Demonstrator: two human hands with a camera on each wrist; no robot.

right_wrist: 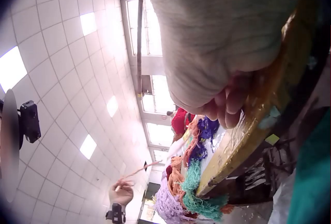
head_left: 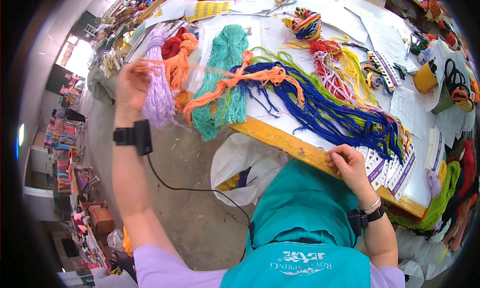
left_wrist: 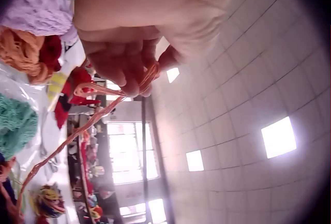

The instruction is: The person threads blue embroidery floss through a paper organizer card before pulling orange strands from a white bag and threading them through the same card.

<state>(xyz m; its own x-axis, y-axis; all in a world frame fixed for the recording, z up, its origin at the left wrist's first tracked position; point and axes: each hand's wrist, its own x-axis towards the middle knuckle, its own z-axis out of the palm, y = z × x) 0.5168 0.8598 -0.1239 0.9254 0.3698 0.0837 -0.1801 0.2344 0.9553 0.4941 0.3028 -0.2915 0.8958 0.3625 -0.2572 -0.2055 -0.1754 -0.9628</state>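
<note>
Raised at the left, my left hand point(head_left: 132, 88) pinches a strand of peach-orange thread point(left_wrist: 87, 124). In the head view the strand stretches back across the table to a loose peach-orange hank point(head_left: 232, 81), which lies over a teal skein point(head_left: 227, 45) and long dark blue threads point(head_left: 325, 115). A small loop of thread sticks out beside the left fingertips in the left wrist view. My right hand point(head_left: 352, 168) rests at the yellow table edge point(head_left: 280, 138), fingers loosely bent, with nothing visible in them. Close to the left hand lie a lavender skein point(head_left: 157, 90) and an orange skein point(head_left: 177, 68).
Green, yellow, pink and red threads point(head_left: 345, 73) spread to the right. Punched thread cards point(head_left: 395, 170) lie near the right hand. Scissors point(head_left: 280, 3) and a multicoloured thread ball point(head_left: 304, 24) are farther back. A white plastic bag point(head_left: 235, 158) sits below the table edge.
</note>
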